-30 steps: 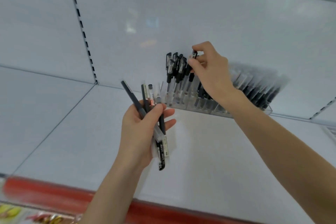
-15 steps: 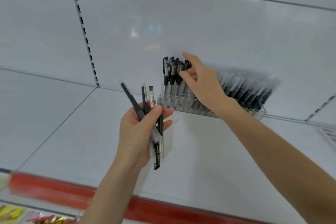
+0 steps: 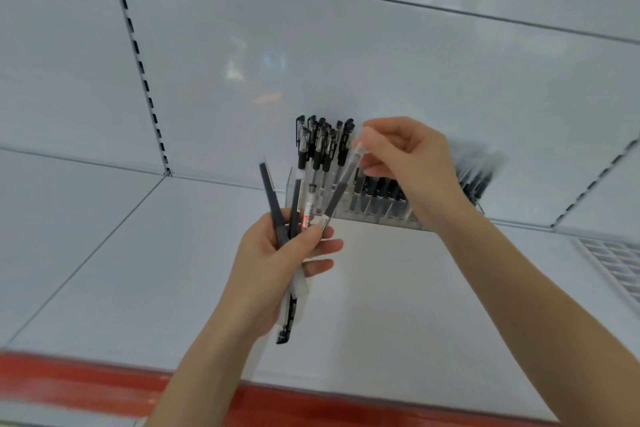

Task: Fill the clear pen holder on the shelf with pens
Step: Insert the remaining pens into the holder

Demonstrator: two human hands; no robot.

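A clear pen holder (image 3: 372, 215) stands on the white shelf against the back wall, with several black-capped pens (image 3: 320, 146) upright in its left end and more dark pens to the right, partly hidden by my right arm. My left hand (image 3: 273, 267) is shut on a bundle of pens (image 3: 294, 215) in front of the holder. My right hand (image 3: 408, 159) pinches the top of one clear pen (image 3: 346, 177), whose lower end still sits among the bundle.
The white shelf (image 3: 415, 305) spreads around the holder. A red strip (image 3: 104, 381) runs along its front edge. A slotted upright (image 3: 138, 59) runs down the back wall at left, and a white grille (image 3: 613, 260) lies at right.
My right hand has left the pens in the holder, come back toward the bundle and taken hold of a clear pen. The left hand has stayed in place.
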